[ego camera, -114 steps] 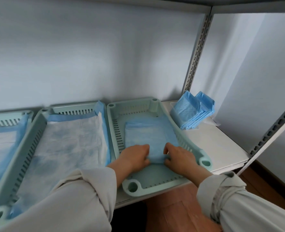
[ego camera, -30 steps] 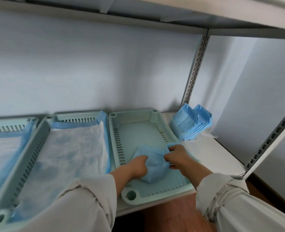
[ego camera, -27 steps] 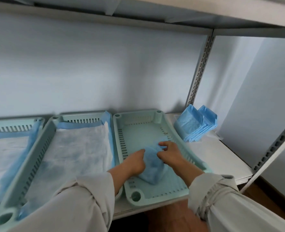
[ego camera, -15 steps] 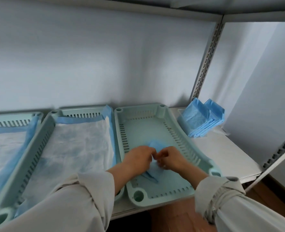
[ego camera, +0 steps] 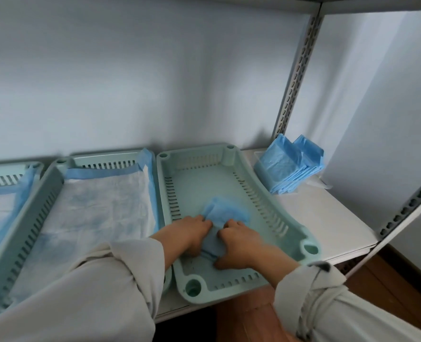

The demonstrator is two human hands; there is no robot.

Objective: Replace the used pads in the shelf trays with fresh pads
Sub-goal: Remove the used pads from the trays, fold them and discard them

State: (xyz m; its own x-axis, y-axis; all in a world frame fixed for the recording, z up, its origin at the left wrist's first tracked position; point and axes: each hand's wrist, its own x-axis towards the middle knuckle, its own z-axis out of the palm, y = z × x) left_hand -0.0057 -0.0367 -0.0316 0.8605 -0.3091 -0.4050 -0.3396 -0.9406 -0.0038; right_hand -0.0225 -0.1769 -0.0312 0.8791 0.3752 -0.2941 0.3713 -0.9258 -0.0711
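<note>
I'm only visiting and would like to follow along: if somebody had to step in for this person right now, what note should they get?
Left hand and right hand: both grip the bunched blue pad, fingers curled into it, low in the right tray.
That tray shows bare floor besides the bundle.
The middle tray and far-left tray each hold a pad spread flat.
Folded blue pads are stacked on the shelf, right of the trays.
Done: right tray's pad gathered up.
Left: lift it out, spread one from the stack. Whether the other trays need changing, I cannot tell.
</note>
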